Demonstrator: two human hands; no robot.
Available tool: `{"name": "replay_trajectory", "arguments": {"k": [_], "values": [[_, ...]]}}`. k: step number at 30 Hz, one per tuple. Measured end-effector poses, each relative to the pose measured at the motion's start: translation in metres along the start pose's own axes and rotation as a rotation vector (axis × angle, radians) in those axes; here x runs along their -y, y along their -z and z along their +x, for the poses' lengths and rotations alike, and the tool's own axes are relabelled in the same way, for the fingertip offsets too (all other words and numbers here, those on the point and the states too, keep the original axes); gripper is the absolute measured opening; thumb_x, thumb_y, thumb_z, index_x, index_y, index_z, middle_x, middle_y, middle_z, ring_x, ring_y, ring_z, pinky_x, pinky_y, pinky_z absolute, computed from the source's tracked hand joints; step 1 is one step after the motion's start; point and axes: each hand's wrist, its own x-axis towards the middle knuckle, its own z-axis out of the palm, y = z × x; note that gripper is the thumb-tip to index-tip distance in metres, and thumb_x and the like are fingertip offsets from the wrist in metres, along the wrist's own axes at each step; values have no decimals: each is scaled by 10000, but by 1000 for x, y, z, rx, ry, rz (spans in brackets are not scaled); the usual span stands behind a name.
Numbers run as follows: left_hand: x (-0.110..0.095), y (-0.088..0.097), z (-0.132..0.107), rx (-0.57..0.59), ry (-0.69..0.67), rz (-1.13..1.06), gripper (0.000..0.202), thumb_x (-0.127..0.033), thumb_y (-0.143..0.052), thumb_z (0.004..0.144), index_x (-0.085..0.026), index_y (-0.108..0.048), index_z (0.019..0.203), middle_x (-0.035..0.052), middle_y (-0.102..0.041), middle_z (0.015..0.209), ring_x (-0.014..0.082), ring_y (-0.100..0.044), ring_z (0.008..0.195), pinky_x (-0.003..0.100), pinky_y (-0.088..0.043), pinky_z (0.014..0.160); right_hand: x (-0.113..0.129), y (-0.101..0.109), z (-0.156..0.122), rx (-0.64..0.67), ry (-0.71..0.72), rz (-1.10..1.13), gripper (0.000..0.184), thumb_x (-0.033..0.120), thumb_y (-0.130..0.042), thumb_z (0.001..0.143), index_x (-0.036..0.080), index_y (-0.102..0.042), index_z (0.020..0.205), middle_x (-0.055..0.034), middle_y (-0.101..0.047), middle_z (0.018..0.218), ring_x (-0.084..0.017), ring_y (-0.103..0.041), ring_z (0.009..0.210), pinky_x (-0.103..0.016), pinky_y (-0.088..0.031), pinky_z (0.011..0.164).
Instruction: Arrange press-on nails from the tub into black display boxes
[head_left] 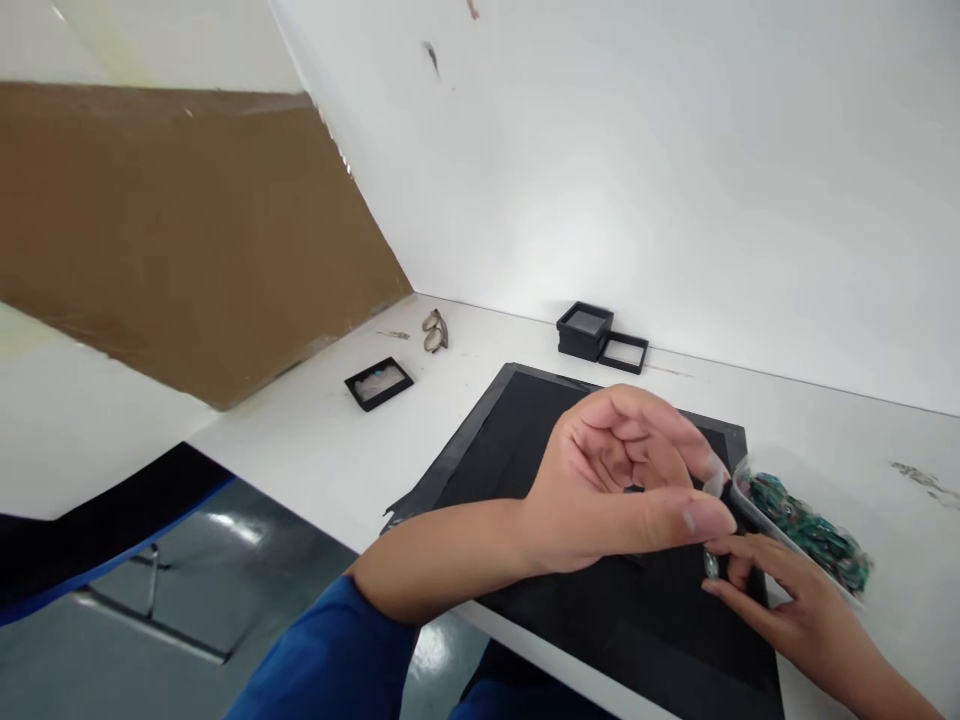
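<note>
Above the black mat [517,440], my left hand [600,490] is curled, with thumb and fingertips pinched on a small bit of clear plastic [714,482]. Just below and to the right, my right hand [795,595] pinches a small shiny glassy piece [711,565] between thumb and fingers. The hands are close together near the fingertips, and whether the two pieces are joined I cannot tell. A clear plastic tub [772,525] beside my right hand holds a heap of green, glinting small packets or pieces [814,530], too fine to make out.
Farther back stand a black box [583,332] and a black frame [624,353] against the white wall. A black-rimmed tray [379,383] with pale contents and a pair of glasses [434,331] lie on the left of the white table [450,395]. A brown panel [187,230] borders the left.
</note>
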Motion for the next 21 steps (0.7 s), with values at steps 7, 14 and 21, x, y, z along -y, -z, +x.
{"name": "replay_trajectory", "arguments": {"k": [7,14,21], "values": [[2,2,1,-130,-173,174,500,-295,-870,741,-292,-627,1178,-36,-719,833,23,-565,502,131,-498,482,-9,-4,-5,-4,-2,-12,236,381,-720,877,278,-706,1088,25,-655,700,-159,-695,664,-255,-608,645],[6,9,7,-146,-369,303,434,-149,-851,747,-320,-745,1130,-46,-719,857,13,-625,609,85,-521,536,-28,-12,-18,41,-65,-17,284,437,-735,855,285,-722,1094,8,-672,723,-163,-721,739,-222,-612,722],[-1,12,14,-150,-528,382,306,-141,-791,827,-337,-777,1060,-59,-724,820,10,-636,603,105,-532,534,-50,-22,-31,65,-96,6,324,445,-748,840,291,-722,1123,-14,-686,755,-190,-730,760,-239,-616,706]]}}
